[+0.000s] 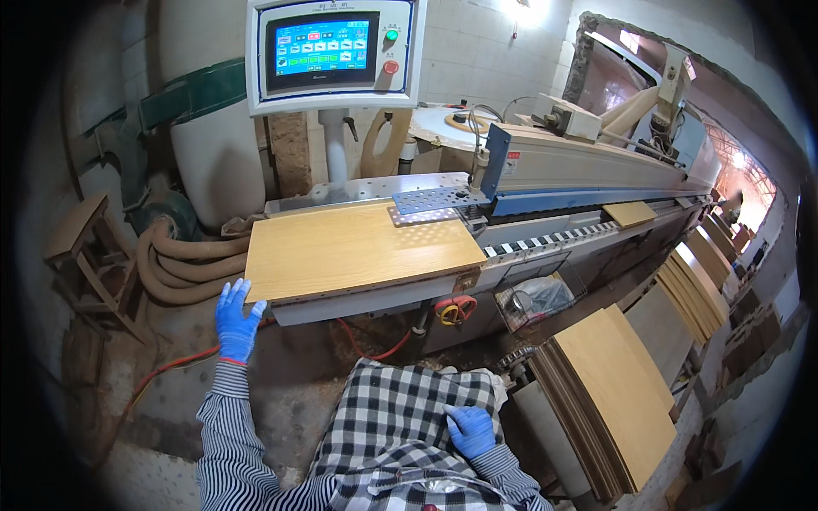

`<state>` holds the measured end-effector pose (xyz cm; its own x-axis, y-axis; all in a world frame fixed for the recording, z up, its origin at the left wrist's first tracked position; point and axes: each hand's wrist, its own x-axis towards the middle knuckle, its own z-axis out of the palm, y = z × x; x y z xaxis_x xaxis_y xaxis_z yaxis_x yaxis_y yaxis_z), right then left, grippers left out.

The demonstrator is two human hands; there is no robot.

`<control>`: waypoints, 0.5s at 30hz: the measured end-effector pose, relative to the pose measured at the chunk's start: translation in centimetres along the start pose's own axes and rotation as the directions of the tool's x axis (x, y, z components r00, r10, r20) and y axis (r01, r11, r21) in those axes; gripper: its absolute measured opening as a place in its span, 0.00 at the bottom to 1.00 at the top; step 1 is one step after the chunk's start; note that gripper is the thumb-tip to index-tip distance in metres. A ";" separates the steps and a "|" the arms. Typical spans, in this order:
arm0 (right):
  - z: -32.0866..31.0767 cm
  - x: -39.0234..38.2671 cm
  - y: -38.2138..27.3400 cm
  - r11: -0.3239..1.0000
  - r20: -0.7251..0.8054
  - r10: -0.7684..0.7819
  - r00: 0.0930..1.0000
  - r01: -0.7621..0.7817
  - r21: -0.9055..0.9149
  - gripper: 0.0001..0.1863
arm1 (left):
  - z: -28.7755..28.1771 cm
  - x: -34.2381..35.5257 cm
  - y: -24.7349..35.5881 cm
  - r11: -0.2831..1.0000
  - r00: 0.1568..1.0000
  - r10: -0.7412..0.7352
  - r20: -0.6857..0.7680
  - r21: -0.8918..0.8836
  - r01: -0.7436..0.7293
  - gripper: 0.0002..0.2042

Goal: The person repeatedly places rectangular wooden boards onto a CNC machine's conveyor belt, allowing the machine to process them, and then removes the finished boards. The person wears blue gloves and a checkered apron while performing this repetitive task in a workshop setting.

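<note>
A wood-coloured board lies flat on the near end of a long edge-banding machine. Its far right corner reaches beneath a perforated blue plate. At the board's near left corner is my left hand, in a blue glove, with fingers stretched out and the tips beside the edge. Whether they touch it I cannot tell. My right hand, also gloved in blue, rests against the black-and-white checked apron at my front. Its fingers are curled in, and nothing shows in them.
To the right stands a stack of boards, with more stacks beyond. A control screen rises behind the machine. Thick hoses and a wooden stool are at left. A wire basket hangs below the machine bed.
</note>
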<state>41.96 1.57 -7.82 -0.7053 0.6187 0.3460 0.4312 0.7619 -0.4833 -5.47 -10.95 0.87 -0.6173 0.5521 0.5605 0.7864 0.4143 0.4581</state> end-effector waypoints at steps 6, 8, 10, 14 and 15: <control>0.3 -0.2 0.3 1.000 -0.023 -0.023 0.999 0.022 -0.013 0.15 | -0.2 0.0 0.3 0.996 1.000 -0.013 0.006 -0.091 0.014 0.24; 0.3 -0.2 0.4 1.000 -0.015 -0.027 1.000 0.027 -0.009 0.15 | -0.3 0.1 0.3 0.996 1.000 -0.010 0.008 -0.085 0.011 0.24; 0.2 -0.2 0.4 1.000 -0.001 -0.024 1.000 0.024 -0.010 0.15 | -0.4 0.2 0.6 0.997 1.000 -0.009 0.012 -0.074 0.010 0.24; 0.1 -0.1 0.3 1.000 0.018 -0.012 1.000 0.012 -0.006 0.15 | -0.5 0.3 0.6 0.997 1.000 -0.006 0.016 -0.071 0.007 0.23; 0.3 -0.2 0.4 1.000 0.017 -0.010 1.000 0.010 -0.005 0.15 | -0.5 0.3 0.6 0.997 1.000 -0.007 0.013 -0.074 0.008 0.23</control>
<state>42.14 1.71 -8.34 -0.7188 0.6080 0.3370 0.4272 0.7688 -0.4758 -5.19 -10.91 1.61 -0.6226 0.5585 0.5481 0.7777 0.3642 0.5124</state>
